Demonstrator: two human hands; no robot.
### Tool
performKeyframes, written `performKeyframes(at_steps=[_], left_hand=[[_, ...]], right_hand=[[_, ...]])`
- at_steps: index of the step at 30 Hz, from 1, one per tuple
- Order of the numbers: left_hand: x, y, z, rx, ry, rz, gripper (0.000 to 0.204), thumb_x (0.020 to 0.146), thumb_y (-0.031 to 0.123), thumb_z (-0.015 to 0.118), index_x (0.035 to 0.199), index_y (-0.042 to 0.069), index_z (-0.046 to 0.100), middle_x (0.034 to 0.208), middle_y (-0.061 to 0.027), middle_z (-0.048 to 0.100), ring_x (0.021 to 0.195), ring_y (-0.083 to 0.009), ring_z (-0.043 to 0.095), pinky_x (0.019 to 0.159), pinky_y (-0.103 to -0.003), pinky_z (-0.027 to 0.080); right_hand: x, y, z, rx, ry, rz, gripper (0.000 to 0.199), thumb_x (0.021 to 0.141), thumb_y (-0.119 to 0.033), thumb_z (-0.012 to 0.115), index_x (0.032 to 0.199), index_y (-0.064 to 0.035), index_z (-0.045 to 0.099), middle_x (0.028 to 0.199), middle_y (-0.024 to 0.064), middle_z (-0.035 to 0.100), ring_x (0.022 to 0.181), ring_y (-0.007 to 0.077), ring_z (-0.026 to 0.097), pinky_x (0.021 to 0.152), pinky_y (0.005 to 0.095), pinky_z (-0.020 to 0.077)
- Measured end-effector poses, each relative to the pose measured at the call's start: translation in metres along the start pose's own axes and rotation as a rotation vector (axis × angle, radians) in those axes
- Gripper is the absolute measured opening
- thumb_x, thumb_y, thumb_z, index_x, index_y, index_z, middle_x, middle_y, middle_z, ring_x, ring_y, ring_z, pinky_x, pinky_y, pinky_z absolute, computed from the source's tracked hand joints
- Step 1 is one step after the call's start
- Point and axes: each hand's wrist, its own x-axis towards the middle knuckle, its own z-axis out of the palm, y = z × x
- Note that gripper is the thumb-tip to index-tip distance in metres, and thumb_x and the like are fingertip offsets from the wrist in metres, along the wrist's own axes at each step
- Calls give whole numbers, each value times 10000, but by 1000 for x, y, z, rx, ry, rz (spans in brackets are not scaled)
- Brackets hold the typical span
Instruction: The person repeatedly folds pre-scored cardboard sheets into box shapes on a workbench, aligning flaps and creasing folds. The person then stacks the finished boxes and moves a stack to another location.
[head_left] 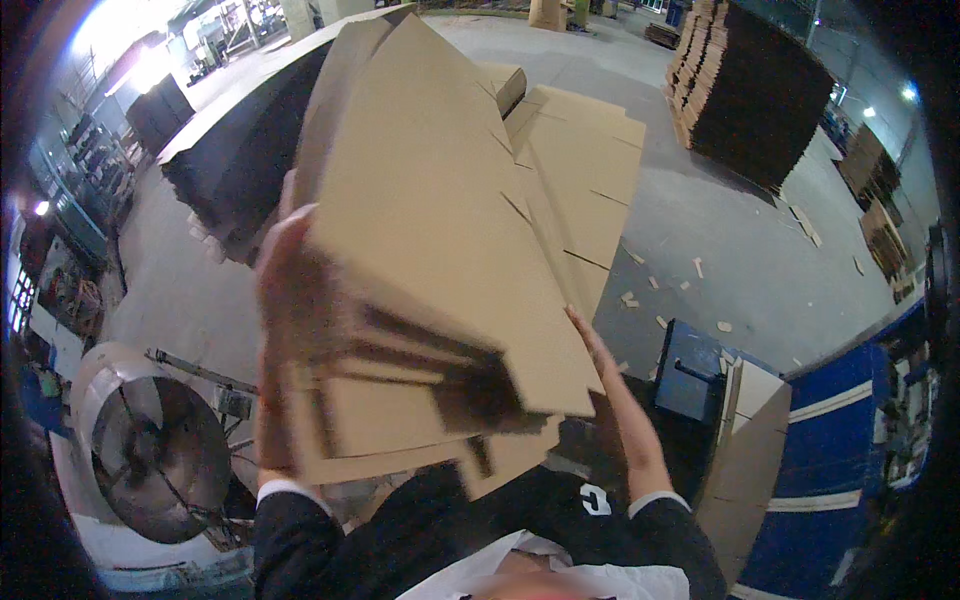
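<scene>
Several brown cardboard box blanks [430, 200] are held up in front of me, tilted, with their slotted near ends fanned apart. My left hand [290, 320], smeared by motion, grips their left edge with its fingertips on the face of the top blank. Along the lower right edge, my right hand [615, 390] presses against the blanks, its fingers partly hidden by them. A slotted cardboard blank [595, 170] spreads out beyond on the right, lower than the top one. Whether it belongs to the held bundle I cannot tell.
A tall cardboard stack [750, 100] stands far right, and a large dark-sided stack [250, 140] far left. Cardboard scraps [630, 298] litter the floor. A blue metal box [690, 370], leaning cardboard [740, 440] and blue machinery [825, 440] are at right; a round metal drum [160, 460] at left.
</scene>
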Motion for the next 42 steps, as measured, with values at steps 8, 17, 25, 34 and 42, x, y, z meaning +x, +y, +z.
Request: performKeyframes(at_steps=[8, 17, 25, 34, 42], left_hand=[[-69, -26, 161, -252, -429, -184, 851, 867, 206, 544, 1408, 67, -98, 1476, -173, -51, 1363, -278, -31, 1090, -347, 16], [-87, -54, 204, -150, -482, -246, 727, 795, 310, 640, 1358, 44, 267, 1386, -264, 181, 1313, -339, 152, 1085, -413, 66], [-38, -41, 220, -237, -736, -210, 778, 731, 403, 690, 1329, 72, 318, 1324, -460, 0, 1320, -449, -62, 1075, -444, 99], [8, -45, 235, -287, -858, -151, 716, 712, 400, 705, 1268, 76, 390, 1208, -500, 210, 1238, -543, 198, 1014, -403, 292], [145, -184, 225, 241, 640, 1044, 193, 828, 237, 482, 947, 123, 583, 1147, -191, 478, 1060, -344, 438, 974, -511, 278]], right_hand=[[-43, -150, 31, -565, -296, -522, 798, 838, -612, 409, 1392, -63, 239, 1405, 188, 291, 1302, 293, 274, 1073, 380, 215], [-123, -178, 96, -724, -159, -584, 921, 742, -635, 543, 1346, 20, 312, 1375, 155, 356, 1269, 235, 330, 1050, 336, 240], [-167, -151, 66, -587, 151, -385, 930, 759, -689, 432, 1346, 22, 304, 1375, 146, 358, 1260, 230, 346, 1047, 341, 251], [-183, -152, 45, -528, 379, -271, 964, 747, -726, 364, 1352, 22, 288, 1375, 144, 357, 1259, 228, 347, 1047, 345, 255], [-170, -173, 20, -511, 440, -215, 997, 737, -759, 303, 1356, 22, 274, 1375, 141, 355, 1258, 226, 349, 1047, 348, 257]])
